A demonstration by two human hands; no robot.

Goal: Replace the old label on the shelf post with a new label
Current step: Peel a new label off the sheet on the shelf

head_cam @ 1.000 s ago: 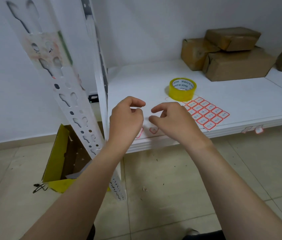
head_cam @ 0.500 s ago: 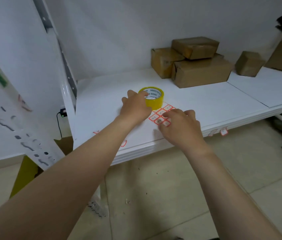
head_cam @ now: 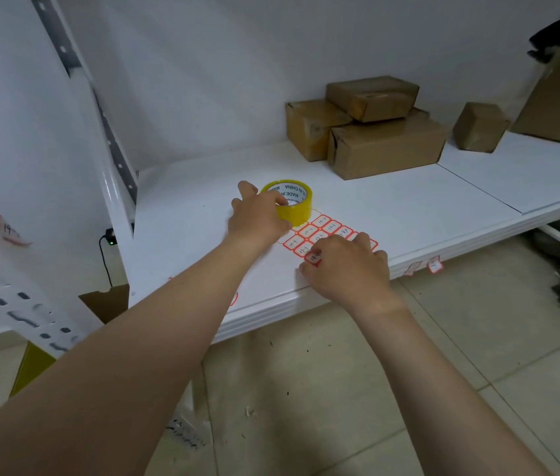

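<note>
A sheet of red-bordered labels [head_cam: 323, 231] lies on the white shelf [head_cam: 409, 207], partly under a yellow tape roll [head_cam: 290, 202]. My left hand [head_cam: 258, 218] rests on the near side of the roll, fingers curled around it. My right hand [head_cam: 350, 266] lies on the sheet's near corner, its fingertips pinching one label [head_cam: 314, 258] that lifts off the sheet. The white perforated shelf post [head_cam: 7, 286] stands blurred at the far left, with a worn red-edged label [head_cam: 10, 231] stuck on it.
Several brown cardboard boxes [head_cam: 374, 132] are stacked at the back of the shelf. Two small labels [head_cam: 424, 266] hang on the shelf's front edge. A yellow box [head_cam: 31, 369] stands on the tiled floor at lower left.
Both hands reached forward from the shelf's front edge. The left went onto the tape roll, the right onto the label sheet and pinched a label. The view swung right.
</note>
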